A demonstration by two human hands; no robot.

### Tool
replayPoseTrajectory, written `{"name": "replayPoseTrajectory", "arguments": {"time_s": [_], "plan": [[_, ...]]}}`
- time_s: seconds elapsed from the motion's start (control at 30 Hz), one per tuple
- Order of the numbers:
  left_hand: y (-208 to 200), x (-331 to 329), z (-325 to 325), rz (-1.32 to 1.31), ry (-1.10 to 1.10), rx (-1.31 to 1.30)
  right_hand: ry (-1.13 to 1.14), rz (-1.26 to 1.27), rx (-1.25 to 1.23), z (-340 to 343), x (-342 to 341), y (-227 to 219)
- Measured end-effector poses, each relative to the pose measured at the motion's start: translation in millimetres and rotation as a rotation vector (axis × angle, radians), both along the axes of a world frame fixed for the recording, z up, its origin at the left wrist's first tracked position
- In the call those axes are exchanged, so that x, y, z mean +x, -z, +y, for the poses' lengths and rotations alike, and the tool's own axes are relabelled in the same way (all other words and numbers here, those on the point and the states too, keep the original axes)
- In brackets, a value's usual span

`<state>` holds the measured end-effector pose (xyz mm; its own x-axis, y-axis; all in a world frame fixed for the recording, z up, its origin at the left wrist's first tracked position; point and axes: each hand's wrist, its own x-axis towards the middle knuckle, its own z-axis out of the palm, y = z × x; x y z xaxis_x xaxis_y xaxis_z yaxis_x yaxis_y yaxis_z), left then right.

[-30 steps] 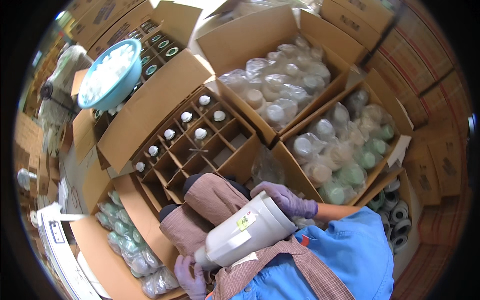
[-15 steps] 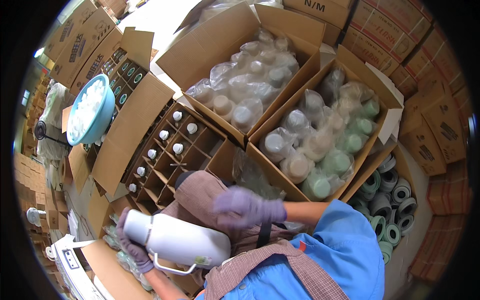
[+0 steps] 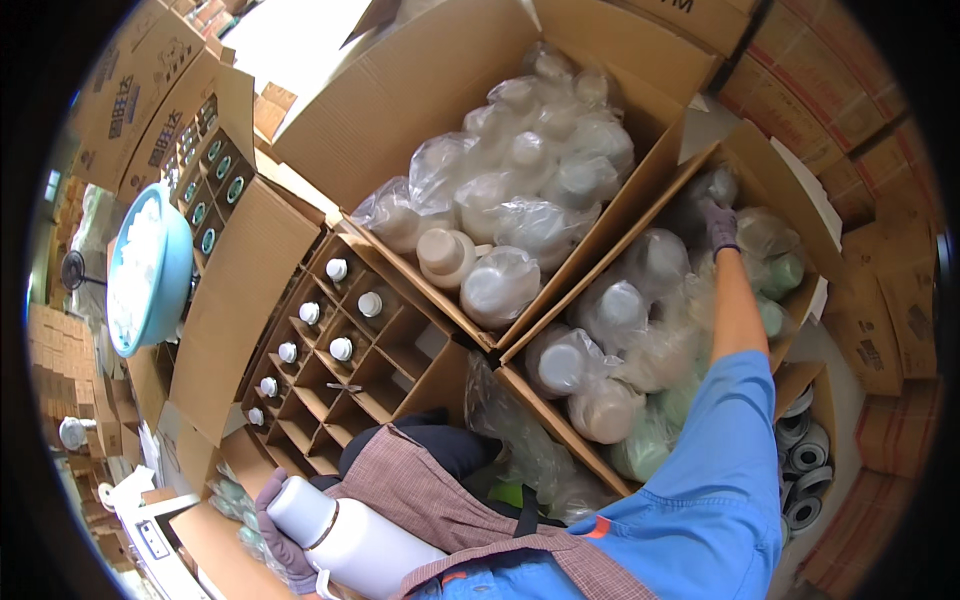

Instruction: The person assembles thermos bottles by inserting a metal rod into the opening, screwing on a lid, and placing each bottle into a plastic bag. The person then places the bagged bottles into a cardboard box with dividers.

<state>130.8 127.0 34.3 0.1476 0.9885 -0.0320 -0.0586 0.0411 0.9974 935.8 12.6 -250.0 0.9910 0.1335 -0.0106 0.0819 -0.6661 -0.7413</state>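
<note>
Head view. Your left hand (image 3: 282, 535) has its fingers wrapped around the lid (image 3: 302, 508) end of a white vacuum flask (image 3: 375, 545), tilted across your lap (image 3: 405, 470), near the divided carton's (image 3: 440, 375) near edge. Your right hand (image 3: 720, 228) is at a plastic-bagged piece (image 3: 722, 186) by the far corner of the bagged-parts carton (image 3: 785, 178); cannot tell whether those fingers are closed.

Judgement: brace the flask against your lap; grip the piece by its body, not its wrapping.

Flask: smooth, glossy, thin metallic-looking ring (image 3: 325, 527) below the lid.
</note>
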Motion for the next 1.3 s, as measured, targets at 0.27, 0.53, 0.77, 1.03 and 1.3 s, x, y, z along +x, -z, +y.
{"name": "replayPoseTrajectory", "arguments": {"time_s": [0.27, 0.53, 0.77, 1.03, 1.3], "plan": [[-12, 23, -1, 0.013, -0.111, -0.087, 0.232, 0.673, 0.553, 12, 25, 8], [-6, 1, 7, 0.190, -0.087, 0.037, -0.820, 0.282, 0.769, 95, -157, -177], [5, -29, 20, -0.096, -0.070, -0.217, -1.513, 1.450, 0.607, 192, -481, -221], [115, -66, 125, -0.074, 0.259, -0.047, -1.531, 2.329, 1.171, 301, -684, -265], [71, -28, 146, -0.327, 0.192, -0.159, -1.337, 1.919, 0.942, 314, -689, -242]]}}
